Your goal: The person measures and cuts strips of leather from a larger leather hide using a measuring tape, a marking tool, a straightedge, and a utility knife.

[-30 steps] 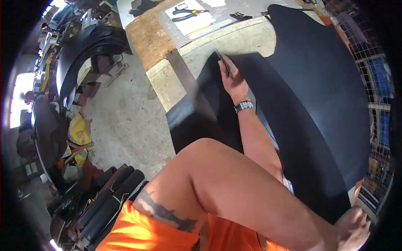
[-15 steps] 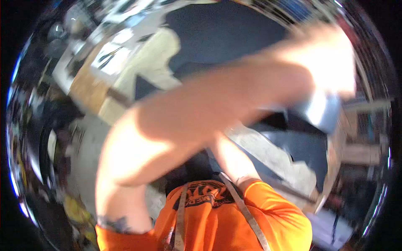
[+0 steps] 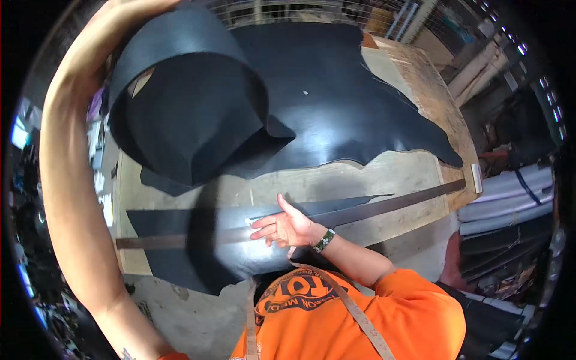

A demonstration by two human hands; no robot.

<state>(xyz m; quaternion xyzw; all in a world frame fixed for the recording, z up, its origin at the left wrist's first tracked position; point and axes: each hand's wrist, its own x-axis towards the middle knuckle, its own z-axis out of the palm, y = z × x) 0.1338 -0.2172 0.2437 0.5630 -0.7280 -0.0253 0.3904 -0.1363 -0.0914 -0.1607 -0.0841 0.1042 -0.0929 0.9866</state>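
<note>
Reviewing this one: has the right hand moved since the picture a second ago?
Yes, rightward along the bench: the right hand was near the left end of the long strip; now it's near its middle.

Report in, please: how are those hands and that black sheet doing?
Left hand at top edge, mostly unseen. Right hand palm showing, grip unclear. Black sheet curled up, hiding part of the table. Flat bar across lower black piece.
</note>
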